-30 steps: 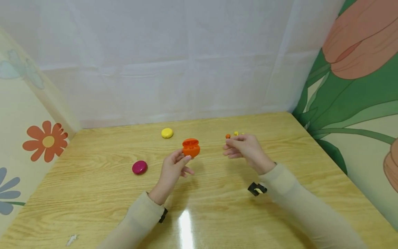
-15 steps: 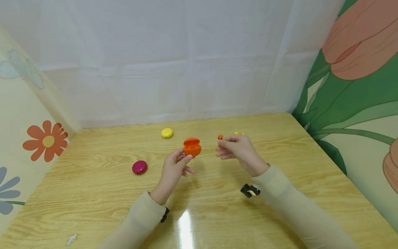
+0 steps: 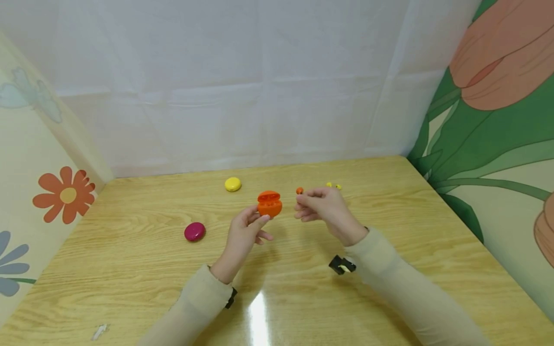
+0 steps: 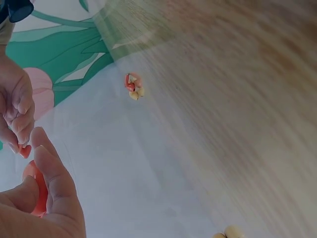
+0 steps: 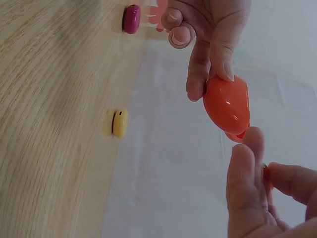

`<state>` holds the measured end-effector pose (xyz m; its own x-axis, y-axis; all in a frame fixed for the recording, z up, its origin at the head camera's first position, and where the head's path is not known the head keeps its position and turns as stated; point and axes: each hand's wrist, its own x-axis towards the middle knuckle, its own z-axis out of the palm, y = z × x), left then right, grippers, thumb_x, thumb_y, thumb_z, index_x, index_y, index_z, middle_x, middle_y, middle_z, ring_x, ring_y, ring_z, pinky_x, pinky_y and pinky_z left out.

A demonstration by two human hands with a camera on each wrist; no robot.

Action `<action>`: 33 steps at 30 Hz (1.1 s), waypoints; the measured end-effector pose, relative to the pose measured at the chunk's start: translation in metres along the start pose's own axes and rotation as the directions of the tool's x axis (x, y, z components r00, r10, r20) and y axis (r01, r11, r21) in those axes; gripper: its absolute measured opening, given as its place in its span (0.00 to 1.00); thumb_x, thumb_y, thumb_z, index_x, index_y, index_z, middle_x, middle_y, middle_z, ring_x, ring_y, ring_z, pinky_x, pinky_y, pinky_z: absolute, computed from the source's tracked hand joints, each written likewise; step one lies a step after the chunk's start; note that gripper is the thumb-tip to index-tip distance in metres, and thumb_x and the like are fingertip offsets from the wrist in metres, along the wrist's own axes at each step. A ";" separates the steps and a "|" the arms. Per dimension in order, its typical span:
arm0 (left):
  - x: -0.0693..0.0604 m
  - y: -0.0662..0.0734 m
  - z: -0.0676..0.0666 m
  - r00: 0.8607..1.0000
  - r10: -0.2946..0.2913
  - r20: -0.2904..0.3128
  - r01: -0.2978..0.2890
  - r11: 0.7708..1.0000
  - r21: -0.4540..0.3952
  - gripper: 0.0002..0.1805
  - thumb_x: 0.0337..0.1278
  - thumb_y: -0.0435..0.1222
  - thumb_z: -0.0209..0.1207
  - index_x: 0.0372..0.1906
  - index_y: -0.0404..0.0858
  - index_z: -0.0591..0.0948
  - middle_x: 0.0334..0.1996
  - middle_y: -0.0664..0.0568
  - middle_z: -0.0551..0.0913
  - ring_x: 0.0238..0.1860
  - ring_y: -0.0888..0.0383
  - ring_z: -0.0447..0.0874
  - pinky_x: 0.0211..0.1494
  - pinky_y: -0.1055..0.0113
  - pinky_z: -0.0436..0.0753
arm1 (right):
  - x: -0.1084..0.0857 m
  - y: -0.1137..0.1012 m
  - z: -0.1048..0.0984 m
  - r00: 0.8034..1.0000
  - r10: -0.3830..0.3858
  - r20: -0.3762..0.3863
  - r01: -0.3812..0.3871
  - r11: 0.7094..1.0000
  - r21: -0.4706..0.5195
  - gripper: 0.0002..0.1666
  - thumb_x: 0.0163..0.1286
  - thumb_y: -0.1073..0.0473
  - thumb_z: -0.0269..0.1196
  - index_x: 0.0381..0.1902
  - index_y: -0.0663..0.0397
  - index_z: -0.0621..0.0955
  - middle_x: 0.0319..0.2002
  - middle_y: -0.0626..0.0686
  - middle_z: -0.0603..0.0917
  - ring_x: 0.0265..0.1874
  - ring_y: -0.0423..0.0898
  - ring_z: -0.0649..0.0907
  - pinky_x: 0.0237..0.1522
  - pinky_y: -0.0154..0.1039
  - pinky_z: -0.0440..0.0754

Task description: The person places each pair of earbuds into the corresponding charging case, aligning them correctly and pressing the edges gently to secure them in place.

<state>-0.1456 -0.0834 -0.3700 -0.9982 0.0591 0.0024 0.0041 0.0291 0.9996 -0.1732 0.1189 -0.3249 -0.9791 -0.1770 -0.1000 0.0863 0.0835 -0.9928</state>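
My left hand (image 3: 246, 230) pinches an orange earbud case (image 3: 270, 208) above the table, its lid raised and its inside facing me. Just to the right, my right hand (image 3: 326, 211) holds a small orange earbud (image 3: 299, 191) between thumb and fingertips, a short gap from the case. In the right wrist view the earbud is mostly covered by the fingers, and the case (image 5: 228, 105) shows its rounded outside. Two yellow earbuds (image 3: 338, 187) lie on the table beyond my right hand.
A closed yellow case (image 3: 232, 184) lies toward the back of the wooden table (image 3: 143, 269), and a magenta case (image 3: 195, 231) rests left of my left hand. A small red and yellow cluster (image 4: 132, 87) shows in the left wrist view. White cloth (image 3: 259, 120) hangs behind.
My right hand has moved left with the orange earbud, closer to the case. The left hand and the case have shifted slightly right.
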 end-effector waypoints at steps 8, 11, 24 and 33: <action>0.000 -0.001 0.001 1.000 0.006 0.000 -0.006 1.000 0.009 0.19 0.68 0.31 0.55 0.60 0.28 0.74 0.46 0.37 0.83 0.19 0.62 0.83 0.21 0.73 0.76 | 0.000 0.000 0.008 0.999 -0.032 0.016 0.032 0.999 -0.006 0.13 0.72 0.63 0.59 0.43 0.73 0.78 0.30 0.59 0.85 0.24 0.45 0.86 0.32 0.40 0.85; 0.000 0.000 0.002 1.000 0.005 0.001 -0.005 1.000 0.010 0.19 0.68 0.31 0.55 0.60 0.27 0.74 0.45 0.37 0.83 0.19 0.61 0.83 0.21 0.73 0.76 | 0.000 -0.001 0.012 0.999 -0.035 0.020 0.034 0.999 0.009 0.12 0.72 0.64 0.59 0.42 0.73 0.79 0.31 0.62 0.85 0.23 0.44 0.86 0.31 0.39 0.85; 0.000 0.000 0.004 1.000 0.022 -0.005 -0.022 1.000 0.019 0.20 0.68 0.31 0.56 0.61 0.27 0.73 0.47 0.36 0.82 0.19 0.61 0.83 0.21 0.73 0.76 | 0.001 -0.002 0.025 0.999 -0.053 0.008 0.053 0.998 0.043 0.11 0.70 0.64 0.61 0.38 0.72 0.79 0.26 0.58 0.84 0.19 0.42 0.84 0.26 0.36 0.84; -0.001 0.002 0.007 1.000 0.030 -0.005 -0.030 0.999 0.019 0.21 0.68 0.31 0.56 0.62 0.27 0.72 0.49 0.35 0.82 0.19 0.61 0.83 0.21 0.73 0.76 | 0.004 -0.001 0.032 0.995 -0.089 -0.032 0.090 0.996 0.009 0.11 0.70 0.64 0.61 0.38 0.72 0.79 0.21 0.54 0.82 0.16 0.41 0.81 0.26 0.35 0.83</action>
<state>-0.1443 -0.0762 -0.3678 -0.9979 0.0554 0.0325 0.0351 0.0459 0.9983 -0.1709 0.0866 -0.3264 -0.9884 -0.1519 -0.0087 -0.0003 0.0588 -0.9983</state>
